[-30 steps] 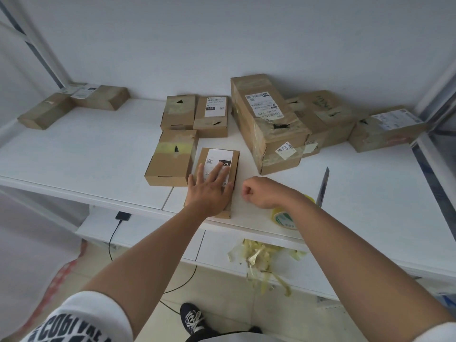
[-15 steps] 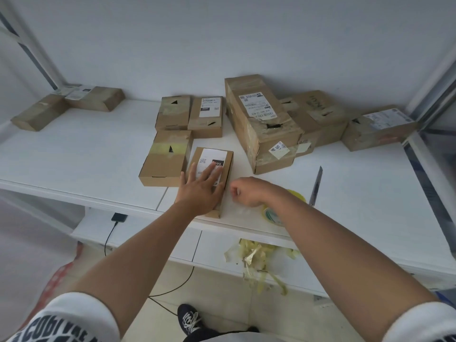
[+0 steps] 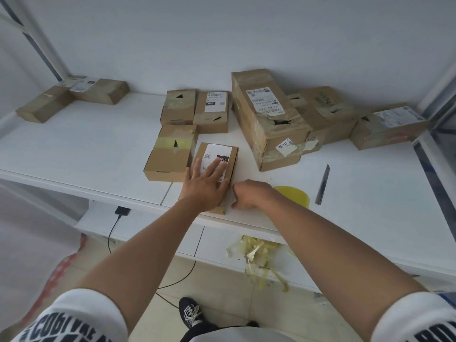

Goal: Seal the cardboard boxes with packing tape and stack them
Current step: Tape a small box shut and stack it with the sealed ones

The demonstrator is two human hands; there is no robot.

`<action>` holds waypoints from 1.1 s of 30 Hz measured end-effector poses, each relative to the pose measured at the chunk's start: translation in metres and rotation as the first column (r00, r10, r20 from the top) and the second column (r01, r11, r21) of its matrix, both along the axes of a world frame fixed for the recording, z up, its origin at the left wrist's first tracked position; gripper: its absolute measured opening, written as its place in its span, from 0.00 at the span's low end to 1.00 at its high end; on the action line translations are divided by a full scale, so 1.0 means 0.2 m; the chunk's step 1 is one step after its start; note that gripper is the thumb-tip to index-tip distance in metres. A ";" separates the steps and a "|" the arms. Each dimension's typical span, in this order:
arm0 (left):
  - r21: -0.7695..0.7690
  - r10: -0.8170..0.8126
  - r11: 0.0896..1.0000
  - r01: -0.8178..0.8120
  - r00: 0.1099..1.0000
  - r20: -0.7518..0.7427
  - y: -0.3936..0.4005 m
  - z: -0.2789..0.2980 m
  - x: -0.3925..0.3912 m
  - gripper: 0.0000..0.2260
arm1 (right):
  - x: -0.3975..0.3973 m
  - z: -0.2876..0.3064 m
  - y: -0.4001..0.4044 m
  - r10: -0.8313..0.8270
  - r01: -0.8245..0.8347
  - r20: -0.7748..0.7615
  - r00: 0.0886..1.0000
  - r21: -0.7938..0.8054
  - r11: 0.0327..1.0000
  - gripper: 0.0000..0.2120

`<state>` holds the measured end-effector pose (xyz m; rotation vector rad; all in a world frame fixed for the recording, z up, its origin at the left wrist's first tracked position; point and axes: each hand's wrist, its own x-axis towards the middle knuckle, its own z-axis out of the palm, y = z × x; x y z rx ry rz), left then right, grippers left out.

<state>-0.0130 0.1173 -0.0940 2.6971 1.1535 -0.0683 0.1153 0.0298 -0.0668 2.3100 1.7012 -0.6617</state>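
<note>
A small cardboard box (image 3: 234, 164) with a white label lies at the front edge of the white table (image 3: 86, 149). My left hand (image 3: 206, 186) presses flat on its top, fingers spread over the label. My right hand (image 3: 249, 195) is curled into a fist against the box's right side, and nothing shows in its fingers. Just behind my right wrist lies a yellow tape roll (image 3: 293, 195), partly hidden. To the right of the roll a utility knife (image 3: 323, 185) lies on the table.
A taped box (image 3: 170, 154) touches the small box's left side, with two more (image 3: 179, 107) (image 3: 213, 112) behind. A large box (image 3: 266, 119) and two others (image 3: 325, 112) (image 3: 387, 127) stand right; two (image 3: 44, 104) (image 3: 101, 91) far left. Tape scraps (image 3: 259, 255) hang under the edge.
My right fist has moved left, from a little apart to up against the box's side. My left hand stays flat on the box.
</note>
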 end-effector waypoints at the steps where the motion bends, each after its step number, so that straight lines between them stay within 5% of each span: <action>1: 0.002 0.000 1.000 0.000 1.000 0.003 0.00 0.00 0.00 0.26 | 0.00 0.00 0.00 -0.006 0.006 0.002 1.000 0.007 1.000 0.19; 10: 0.008 -0.001 1.000 0.001 1.000 -0.009 0.00 0.00 0.00 0.26 | -0.02 -0.03 -0.02 -0.056 0.052 0.012 0.998 0.221 0.974 0.20; 16: 0.022 -0.002 1.000 0.002 1.000 -0.009 -0.01 0.00 0.00 0.26 | 0.00 -0.04 -0.02 -0.109 0.097 0.051 0.993 0.186 0.978 0.21; 20: 0.003 -0.008 1.000 0.008 1.000 0.000 0.01 0.00 0.00 0.27 | -0.01 0.00 0.00 -0.215 0.257 -0.150 0.965 0.368 0.894 0.11; 23: 0.034 0.003 0.999 -0.006 0.997 0.079 -0.01 0.00 -0.01 0.25 | -0.02 0.05 0.02 -0.314 0.481 -0.420 0.852 0.388 0.786 0.06; 27: 0.075 0.045 0.995 -0.065 0.971 0.237 -0.02 -0.01 -0.02 0.19 | -0.13 0.05 -0.02 -0.385 0.687 -0.707 0.593 0.193 0.701 0.06; 33: -0.092 0.035 0.996 -0.011 0.964 0.262 0.06 0.03 -0.13 0.21 | -0.26 -0.05 -0.11 -0.450 0.738 -0.823 0.345 -0.058 0.672 0.12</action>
